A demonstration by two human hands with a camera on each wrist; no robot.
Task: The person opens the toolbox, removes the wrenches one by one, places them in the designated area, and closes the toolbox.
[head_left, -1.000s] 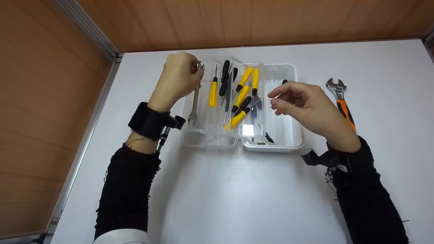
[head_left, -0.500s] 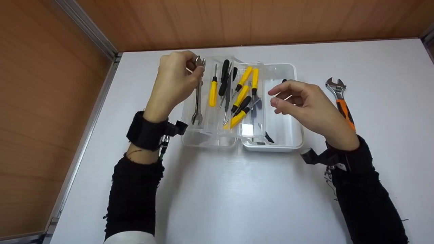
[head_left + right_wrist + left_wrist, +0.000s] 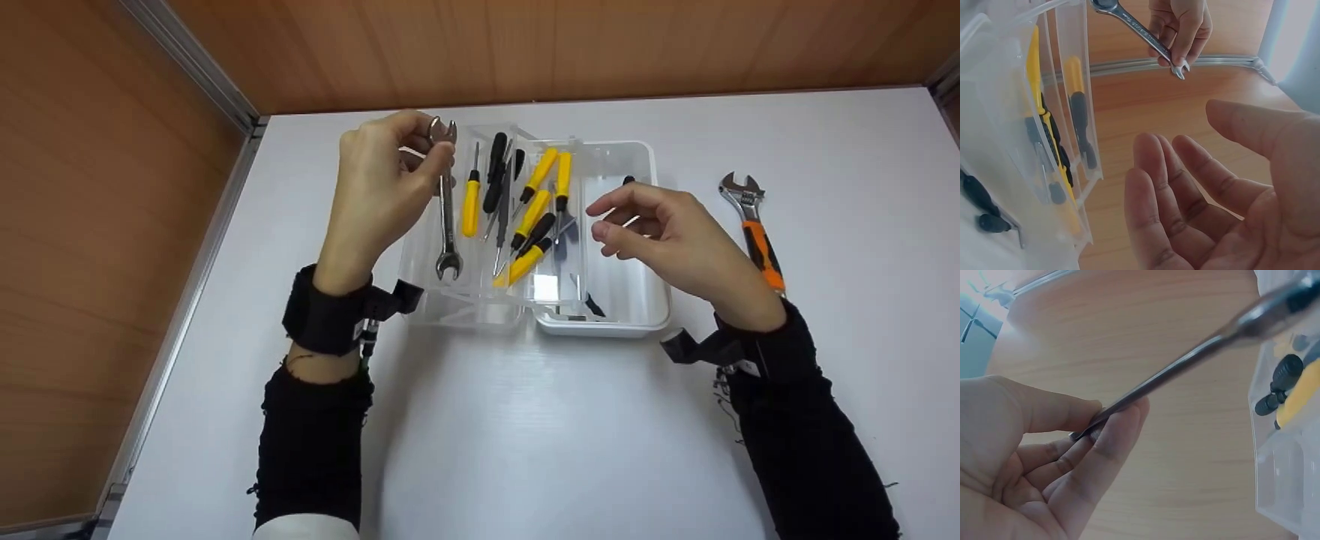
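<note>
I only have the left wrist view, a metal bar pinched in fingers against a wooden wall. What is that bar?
Observer: From the head view it is a silver open-ended metal spanner, which the left hand pinches near its top end so it hangs over the clear plastic tool tray.
Operator: What is the other hand doing?
Observer: The right hand hovers with loosely curled fingers over the white plastic tray, holding nothing.
Operator: Any tools outside the trays?
Observer: An orange-handled adjustable wrench lies on the white table, to the right of the white tray.
</note>
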